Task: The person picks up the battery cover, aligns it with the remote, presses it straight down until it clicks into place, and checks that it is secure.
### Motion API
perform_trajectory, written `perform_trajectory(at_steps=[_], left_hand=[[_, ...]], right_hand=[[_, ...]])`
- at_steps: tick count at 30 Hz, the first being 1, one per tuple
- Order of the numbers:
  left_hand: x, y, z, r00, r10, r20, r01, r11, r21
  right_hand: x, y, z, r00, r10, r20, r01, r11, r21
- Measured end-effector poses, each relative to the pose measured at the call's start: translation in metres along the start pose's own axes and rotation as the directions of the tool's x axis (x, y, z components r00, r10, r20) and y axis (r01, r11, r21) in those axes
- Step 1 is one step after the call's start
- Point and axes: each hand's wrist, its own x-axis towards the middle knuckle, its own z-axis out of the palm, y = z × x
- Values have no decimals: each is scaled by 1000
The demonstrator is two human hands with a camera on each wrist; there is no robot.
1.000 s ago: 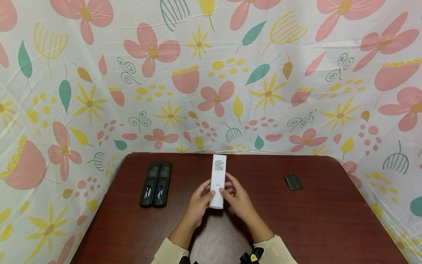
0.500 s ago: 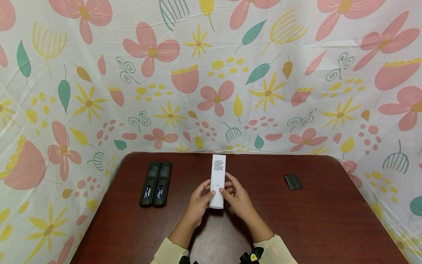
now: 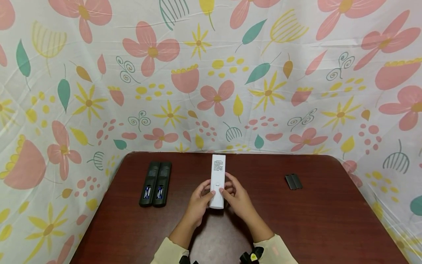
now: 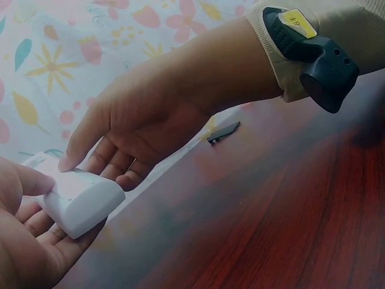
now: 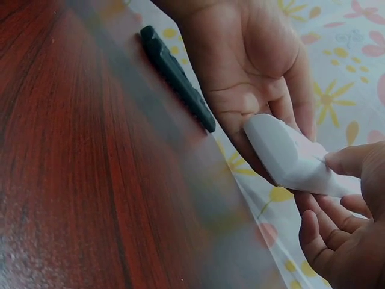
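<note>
A white remote control (image 3: 218, 172) is held back side up over the middle of the table, its printed label toward the far edge. From the left, my left hand (image 3: 197, 203) grips it, thumb on the back face and fingers underneath. My right hand (image 3: 240, 201) holds the opposite side, its thumb also lying on the back near the battery cover. The left wrist view shows the rounded near end of the white remote (image 4: 90, 201) between both hands. In the right wrist view, the remote's end (image 5: 271, 147) rests against the left palm.
Two black remotes (image 3: 156, 185) lie side by side at the left, battery compartments uncovered with blue batteries inside. Two small black battery covers (image 3: 293, 182) lie at the right of the dark red table (image 3: 316, 220). A flowered cloth (image 3: 211, 91) hangs behind and at the sides.
</note>
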Motion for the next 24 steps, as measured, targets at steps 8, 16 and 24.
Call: perform_trajectory(at_steps=[8, 16, 24], left_hand=[[-1, 1, 0, 1000, 4, -7, -4, 1000, -6], [0, 3, 2, 1000, 9, -5, -9, 1000, -17], [-2, 3, 3, 1000, 9, -9, -10, 1000, -23]], right_hand=[[1, 0, 1, 1000, 7, 1, -7, 1000, 0], [12, 33, 6, 999, -31, -32, 31, 1000, 1], [13, 42, 5, 998, -60, -35, 61, 998, 13]])
